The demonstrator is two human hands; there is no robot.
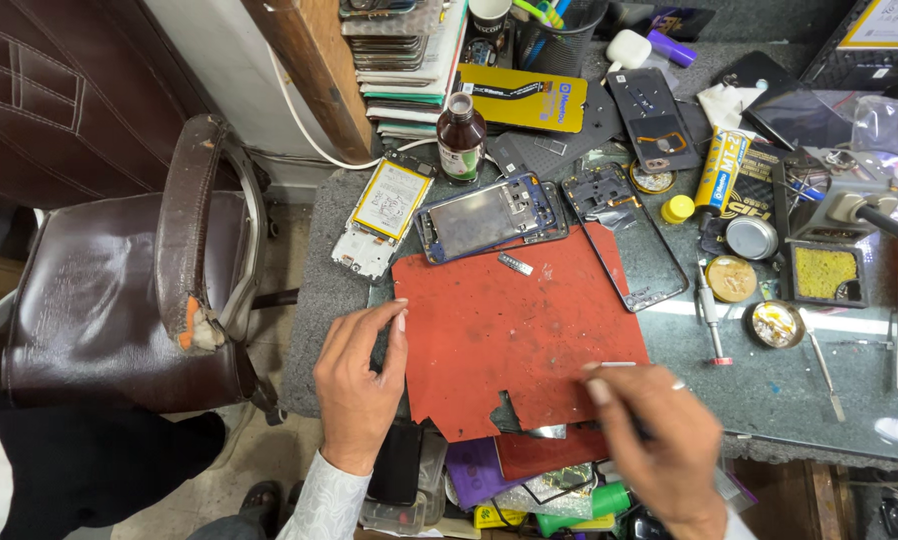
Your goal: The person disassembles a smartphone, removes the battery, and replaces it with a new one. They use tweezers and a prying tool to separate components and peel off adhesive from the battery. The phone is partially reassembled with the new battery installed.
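Left hand [357,385] lay flat, empty, on red mat's [509,330] left edge. Right hand [659,440] pinched thin tool [617,364]. Opened phone [489,215] sat far side, not reassembled.

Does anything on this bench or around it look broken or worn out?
Yes. The red work mat has a ragged, torn front edge near the right hand, and the brown leather chair's armrest is split at its front end, padding showing.
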